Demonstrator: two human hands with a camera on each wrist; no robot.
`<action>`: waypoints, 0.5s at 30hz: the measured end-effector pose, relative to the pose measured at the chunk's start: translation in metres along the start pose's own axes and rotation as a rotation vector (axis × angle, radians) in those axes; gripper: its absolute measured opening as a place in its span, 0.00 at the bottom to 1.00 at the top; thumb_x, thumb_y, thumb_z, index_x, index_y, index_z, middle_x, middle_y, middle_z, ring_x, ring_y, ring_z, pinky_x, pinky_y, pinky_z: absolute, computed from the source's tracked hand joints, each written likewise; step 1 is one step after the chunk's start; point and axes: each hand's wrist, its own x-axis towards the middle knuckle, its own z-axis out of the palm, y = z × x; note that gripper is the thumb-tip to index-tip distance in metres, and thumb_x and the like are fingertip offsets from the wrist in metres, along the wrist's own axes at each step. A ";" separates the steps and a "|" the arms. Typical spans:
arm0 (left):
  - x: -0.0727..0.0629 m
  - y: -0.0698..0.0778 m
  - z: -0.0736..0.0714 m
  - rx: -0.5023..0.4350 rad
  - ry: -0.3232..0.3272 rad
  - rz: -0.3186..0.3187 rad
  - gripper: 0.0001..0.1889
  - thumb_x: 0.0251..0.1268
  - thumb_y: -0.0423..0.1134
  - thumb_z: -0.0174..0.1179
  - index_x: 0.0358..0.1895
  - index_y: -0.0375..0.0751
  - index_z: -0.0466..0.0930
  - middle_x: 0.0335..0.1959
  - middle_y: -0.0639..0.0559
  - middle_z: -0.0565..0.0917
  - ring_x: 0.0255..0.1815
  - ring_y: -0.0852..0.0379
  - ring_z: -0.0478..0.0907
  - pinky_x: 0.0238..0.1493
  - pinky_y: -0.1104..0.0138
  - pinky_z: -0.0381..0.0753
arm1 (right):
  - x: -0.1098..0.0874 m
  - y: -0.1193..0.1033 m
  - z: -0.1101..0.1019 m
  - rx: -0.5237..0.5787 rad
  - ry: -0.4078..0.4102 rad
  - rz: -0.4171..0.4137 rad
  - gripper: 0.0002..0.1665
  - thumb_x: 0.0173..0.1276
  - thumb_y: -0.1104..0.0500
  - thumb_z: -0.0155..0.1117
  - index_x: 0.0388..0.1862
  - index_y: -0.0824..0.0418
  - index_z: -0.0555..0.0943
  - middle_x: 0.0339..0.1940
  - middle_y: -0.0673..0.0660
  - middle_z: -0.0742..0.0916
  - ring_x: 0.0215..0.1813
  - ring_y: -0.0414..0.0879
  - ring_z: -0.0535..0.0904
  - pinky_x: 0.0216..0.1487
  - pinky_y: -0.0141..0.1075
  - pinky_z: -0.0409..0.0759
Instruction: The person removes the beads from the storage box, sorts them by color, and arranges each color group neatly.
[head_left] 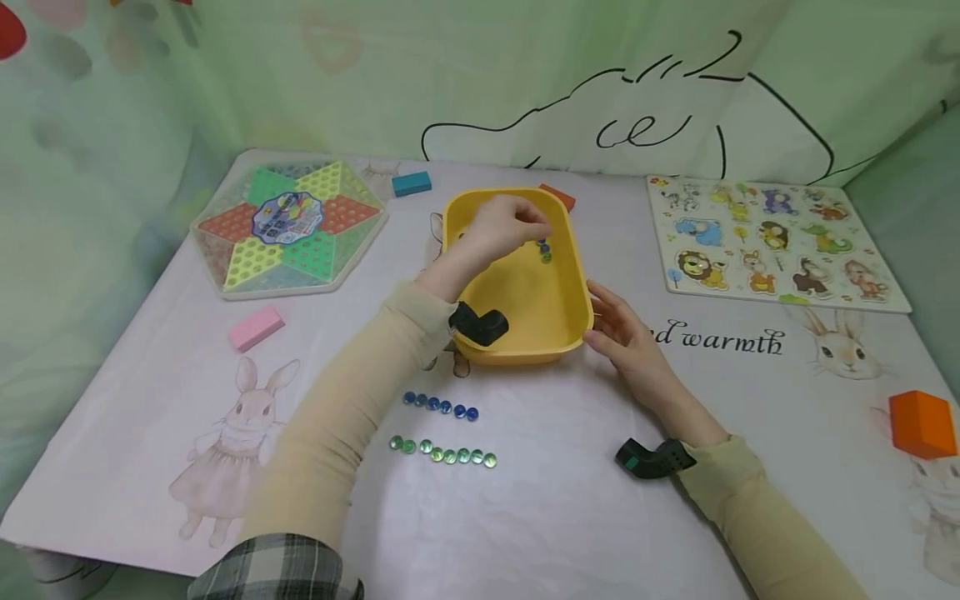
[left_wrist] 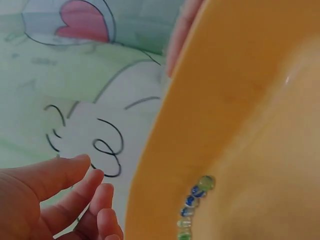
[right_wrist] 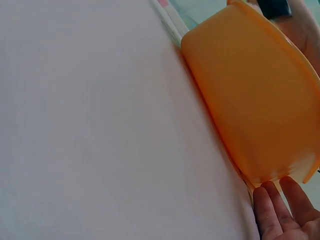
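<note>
A yellow plastic basin [head_left: 517, 317] stands in the middle of the table. Over its far part hovers my left hand [head_left: 504, 227], fingers loosely curled and the thumb near the index fingertip; nothing shows between them. Below that hand, blue and green glass marbles [left_wrist: 190, 201] lie in a line along the basin's inner edge. My right hand [head_left: 626, 346] rests against the basin's right side, its fingers [right_wrist: 267, 205] extended at the outer wall. Nearer to me on the table are a row of blue marbles [head_left: 446, 407] and a row of green marbles [head_left: 450, 456].
To the left lie a Chinese checkers board [head_left: 288, 233] and a pink block [head_left: 257, 328]. A blue block [head_left: 412, 184] and a red-orange block [head_left: 558, 197] are behind the basin. An animal puzzle board [head_left: 772, 242] and an orange block [head_left: 922, 425] lie to the right.
</note>
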 end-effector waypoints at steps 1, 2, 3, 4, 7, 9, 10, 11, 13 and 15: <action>0.004 0.000 0.003 0.014 0.007 -0.014 0.11 0.64 0.45 0.57 0.44 0.44 0.80 0.43 0.52 0.80 0.42 0.59 0.72 0.45 0.69 0.72 | 0.000 0.000 0.000 -0.005 0.002 -0.002 0.36 0.70 0.60 0.53 0.73 0.47 0.53 0.70 0.64 0.63 0.60 0.38 0.68 0.55 0.19 0.67; 0.008 0.000 0.005 0.026 0.013 -0.027 0.11 0.64 0.44 0.57 0.44 0.43 0.80 0.43 0.52 0.80 0.41 0.59 0.72 0.44 0.69 0.71 | 0.000 0.000 0.000 -0.002 0.001 0.000 0.36 0.70 0.60 0.53 0.73 0.47 0.53 0.70 0.64 0.63 0.60 0.38 0.68 0.55 0.19 0.67; 0.012 0.000 0.008 0.038 0.015 -0.035 0.11 0.63 0.43 0.57 0.43 0.43 0.80 0.42 0.52 0.80 0.40 0.59 0.72 0.44 0.69 0.71 | 0.000 0.000 0.000 -0.001 -0.002 0.000 0.36 0.70 0.60 0.53 0.73 0.47 0.53 0.70 0.64 0.63 0.60 0.38 0.68 0.55 0.19 0.67; 0.015 0.000 0.010 0.057 0.015 -0.046 0.10 0.63 0.43 0.58 0.43 0.43 0.81 0.42 0.52 0.80 0.40 0.59 0.72 0.43 0.69 0.71 | 0.001 0.000 0.001 0.003 -0.003 0.003 0.36 0.70 0.60 0.53 0.73 0.47 0.53 0.70 0.64 0.63 0.60 0.38 0.68 0.55 0.20 0.67; 0.021 -0.002 0.016 0.103 0.000 -0.061 0.09 0.62 0.42 0.59 0.41 0.42 0.82 0.40 0.51 0.81 0.38 0.59 0.72 0.41 0.70 0.71 | 0.001 -0.001 0.002 0.010 -0.005 0.011 0.36 0.70 0.60 0.53 0.73 0.47 0.53 0.69 0.63 0.63 0.60 0.39 0.68 0.55 0.20 0.68; 0.025 -0.004 0.020 0.133 -0.016 -0.072 0.09 0.62 0.42 0.59 0.41 0.42 0.82 0.40 0.51 0.82 0.37 0.59 0.72 0.40 0.70 0.71 | 0.000 -0.001 0.003 0.008 0.000 0.013 0.36 0.69 0.60 0.53 0.73 0.48 0.54 0.69 0.63 0.64 0.61 0.39 0.68 0.55 0.20 0.68; 0.026 -0.004 0.022 0.146 -0.020 -0.077 0.09 0.61 0.41 0.59 0.40 0.42 0.83 0.41 0.51 0.82 0.37 0.59 0.72 0.39 0.71 0.71 | 0.000 -0.001 0.003 0.006 0.004 0.014 0.36 0.69 0.61 0.53 0.73 0.48 0.54 0.69 0.63 0.64 0.61 0.39 0.68 0.55 0.20 0.68; 0.028 -0.005 0.023 0.161 -0.020 -0.077 0.09 0.61 0.41 0.60 0.40 0.42 0.83 0.41 0.51 0.82 0.37 0.59 0.72 0.39 0.71 0.72 | 0.000 -0.001 0.002 0.001 0.007 0.012 0.36 0.69 0.61 0.53 0.73 0.48 0.54 0.69 0.63 0.64 0.61 0.39 0.68 0.55 0.20 0.68; 0.031 -0.006 0.027 0.207 -0.012 -0.075 0.08 0.61 0.41 0.59 0.41 0.43 0.82 0.41 0.52 0.82 0.37 0.59 0.73 0.39 0.71 0.72 | 0.000 -0.002 0.002 0.003 0.011 0.007 0.36 0.69 0.61 0.53 0.73 0.49 0.54 0.68 0.63 0.64 0.61 0.39 0.68 0.55 0.20 0.67; 0.034 -0.007 0.030 0.265 0.000 -0.069 0.08 0.61 0.40 0.60 0.41 0.44 0.82 0.41 0.53 0.82 0.38 0.59 0.74 0.40 0.70 0.73 | 0.000 -0.002 0.002 0.005 0.007 0.003 0.36 0.69 0.61 0.53 0.73 0.49 0.54 0.69 0.64 0.64 0.61 0.40 0.67 0.55 0.20 0.67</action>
